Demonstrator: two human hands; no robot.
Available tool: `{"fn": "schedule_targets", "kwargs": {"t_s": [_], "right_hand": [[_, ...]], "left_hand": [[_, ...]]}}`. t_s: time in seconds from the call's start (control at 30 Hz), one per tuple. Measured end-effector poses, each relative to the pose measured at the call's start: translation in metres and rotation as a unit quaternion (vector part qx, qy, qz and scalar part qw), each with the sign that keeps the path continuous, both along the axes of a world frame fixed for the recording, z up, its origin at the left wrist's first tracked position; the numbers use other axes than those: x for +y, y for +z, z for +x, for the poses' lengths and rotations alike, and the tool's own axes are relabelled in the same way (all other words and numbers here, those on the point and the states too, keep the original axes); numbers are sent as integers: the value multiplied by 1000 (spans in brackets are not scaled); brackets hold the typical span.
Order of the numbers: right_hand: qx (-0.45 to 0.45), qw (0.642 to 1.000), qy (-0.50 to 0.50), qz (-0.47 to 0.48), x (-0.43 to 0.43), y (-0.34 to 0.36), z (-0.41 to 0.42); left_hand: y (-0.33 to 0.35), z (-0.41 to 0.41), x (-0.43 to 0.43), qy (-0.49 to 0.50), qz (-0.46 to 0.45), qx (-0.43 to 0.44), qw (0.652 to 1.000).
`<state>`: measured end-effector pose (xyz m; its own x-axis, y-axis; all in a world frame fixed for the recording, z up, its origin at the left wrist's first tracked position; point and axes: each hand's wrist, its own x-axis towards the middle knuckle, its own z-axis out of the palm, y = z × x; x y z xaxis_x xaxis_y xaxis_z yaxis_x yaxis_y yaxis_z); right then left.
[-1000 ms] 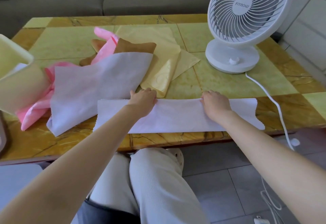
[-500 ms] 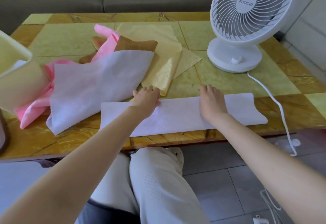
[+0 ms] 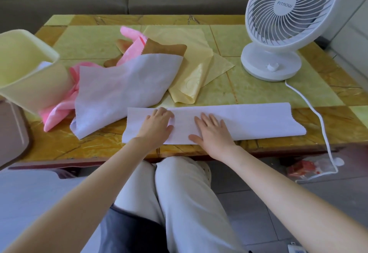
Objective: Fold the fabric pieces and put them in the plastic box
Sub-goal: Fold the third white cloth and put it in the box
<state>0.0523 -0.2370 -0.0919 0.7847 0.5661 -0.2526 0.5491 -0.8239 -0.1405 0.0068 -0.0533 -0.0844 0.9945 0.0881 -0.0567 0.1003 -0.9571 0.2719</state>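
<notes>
**White fabric strip pinned under two palms**

Left of the left hand: plastic box, then loose fabric pieces. That hand presses the strip, fingers bent, gripping nothing. The right hand just beside lies flat on it, fingers spread.

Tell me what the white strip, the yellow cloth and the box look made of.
White strip: thin matte fabric, probably non-woven, by its fine dimpled grain and crisp fold. Yellow cloth: satin-like weave, by its soft sheen and faint swirl pattern. Box: smooth pale-yellow plastic, seemingly slightly translucent.
</notes>
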Motion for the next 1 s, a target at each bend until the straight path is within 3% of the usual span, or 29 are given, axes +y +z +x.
{"fn": "schedule_targets", "kwargs": {"t_s": [0.1, 0.3, 0.5, 0.63, 0.83, 1.0], "right_hand": [[3, 1000, -13, 24, 8, 3, -7], [26, 988, 89, 122, 23, 7, -33], [65, 994, 69, 56, 32, 5, -42], [90, 994, 56, 31, 37, 10, -45], [32, 998, 49, -24, 48, 13, -52], [53, 998, 44, 2, 54, 22, -54]], "left_hand": [[1, -20, 12, 49, 6, 8, 999], [1, -49, 28, 136, 18, 21, 990], [6, -63, 27, 208, -3, 39, 977], [11, -67, 28, 258, -66, 34, 963], [13, -66, 38, 331, -164, 54, 928], [21, -68, 43, 312, -229, 27, 922]]}}
